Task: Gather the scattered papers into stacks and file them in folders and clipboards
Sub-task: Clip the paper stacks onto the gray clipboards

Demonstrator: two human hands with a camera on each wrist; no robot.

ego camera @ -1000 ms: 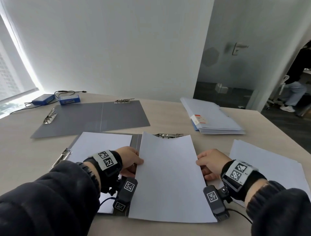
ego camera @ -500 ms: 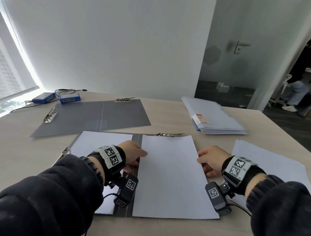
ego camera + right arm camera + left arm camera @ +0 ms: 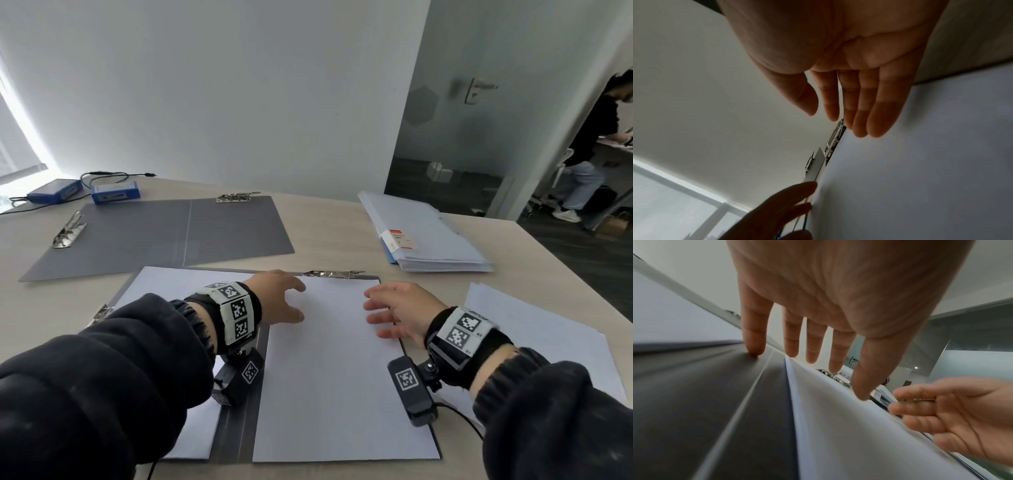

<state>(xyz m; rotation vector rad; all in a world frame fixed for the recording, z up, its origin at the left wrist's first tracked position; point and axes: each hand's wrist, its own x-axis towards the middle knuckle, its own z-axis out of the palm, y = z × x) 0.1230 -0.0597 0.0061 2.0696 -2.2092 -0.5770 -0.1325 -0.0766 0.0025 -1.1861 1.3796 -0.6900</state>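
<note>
Head view: a paper stack (image 3: 339, 370) lies on the open folder's (image 3: 239, 425) right half, below its metal clip (image 3: 333, 273). The left hand (image 3: 277, 301) and right hand (image 3: 400, 313) flank it, fingers spread.

Left wrist view: straight, parted fingers (image 3: 754, 334) touch the folder beside the stack.

Right wrist view: straight fingers (image 3: 877, 113), together, hover above the stack.
</note>
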